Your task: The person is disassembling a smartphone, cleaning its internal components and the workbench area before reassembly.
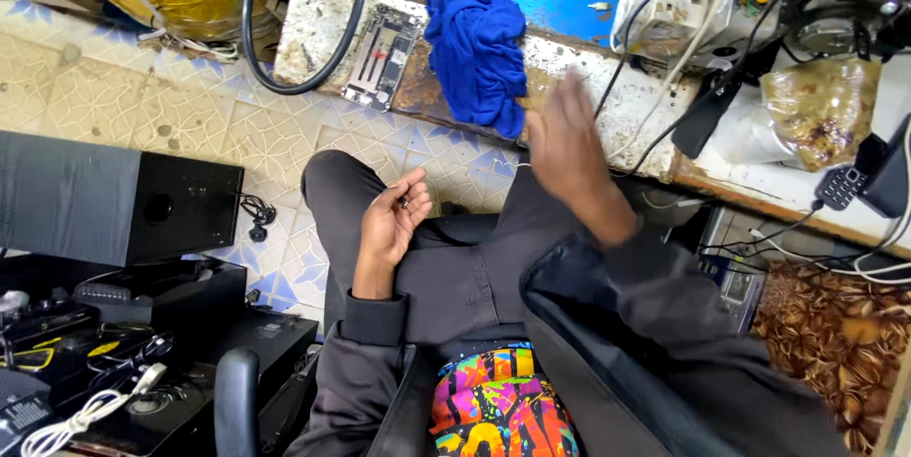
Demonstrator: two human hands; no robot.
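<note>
The floor under me was patterned tile in cream and pale blue, and along its far side ran a worn, chipped workbench with a blue-painted patch at the back. I was seated, dark trousers crossing the middle of the view, a bright multicoloured shirt showing at the bottom edge.

My left hand rested palm up over my left thigh, fingers loosely curled inward. Between the thumb and fingertips I pinched a tiny dark part; it was too small for me to say what it was. My right hand was raised in front of the bench edge, fingers spread flat and holding nothing, blurred with motion. It was just beside a crumpled blue cloth that lay on the bench and hung over its front edge.

Left of the cloth lay an opened phone body, its inner frame exposed, with a thick black cable looping past it. Farther right on the bench I saw a tangle of white cables and adapters, a clear bag of brownish stuff, and a small keypad phone near the edge.

At my left stood a black speaker box on the floor, with dark equipment and a coiled white cable in front of it.
</note>
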